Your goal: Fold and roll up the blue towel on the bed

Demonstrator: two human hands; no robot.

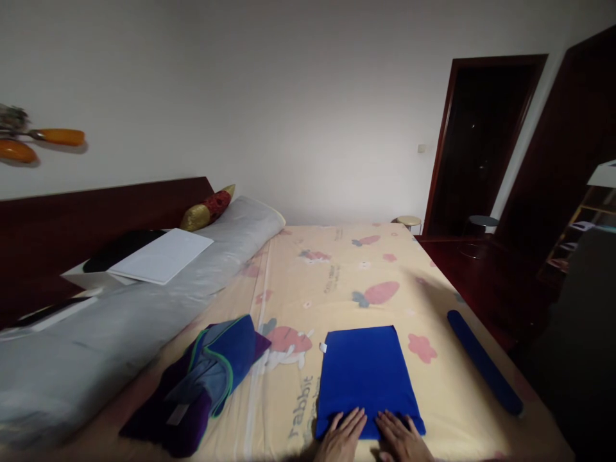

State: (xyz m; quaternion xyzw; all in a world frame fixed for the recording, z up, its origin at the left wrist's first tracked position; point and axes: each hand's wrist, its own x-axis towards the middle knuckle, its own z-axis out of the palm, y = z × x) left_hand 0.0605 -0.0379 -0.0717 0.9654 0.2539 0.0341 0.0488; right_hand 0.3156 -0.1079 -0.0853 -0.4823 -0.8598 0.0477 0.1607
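Two flat, open hands, left (342, 437) and right (402, 439), press the near edge of the folded blue cloth (366, 375) on the bed (337, 282), gripping nothing, and a careless sideways push could well skew its neat fold.

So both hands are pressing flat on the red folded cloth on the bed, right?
Not quite. The folded cloth is blue, not red. The head view shows the left hand and the right hand both lying flat on its near edge, on the bed sheet with its cartoon print.
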